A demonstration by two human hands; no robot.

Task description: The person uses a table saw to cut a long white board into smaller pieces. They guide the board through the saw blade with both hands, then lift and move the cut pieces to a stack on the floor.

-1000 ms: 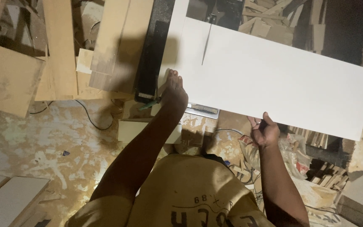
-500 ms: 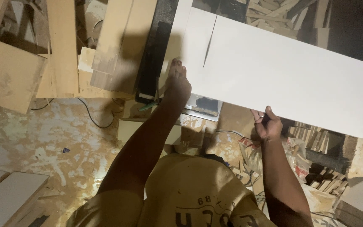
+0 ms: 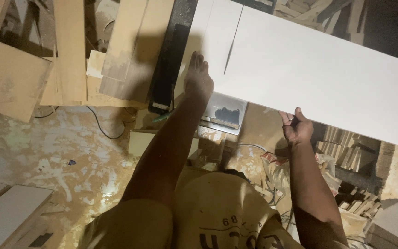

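A left hand [image 3: 199,80] presses flat, fingers spread, on a partly cut white board [image 3: 318,69]; the right hand [image 3: 296,129] grips its near edge; steady, even pressure suits.

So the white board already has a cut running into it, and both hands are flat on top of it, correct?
Not quite. The head view shows only the left hand flat on the white board; the right hand grips its near edge. The cut is there.
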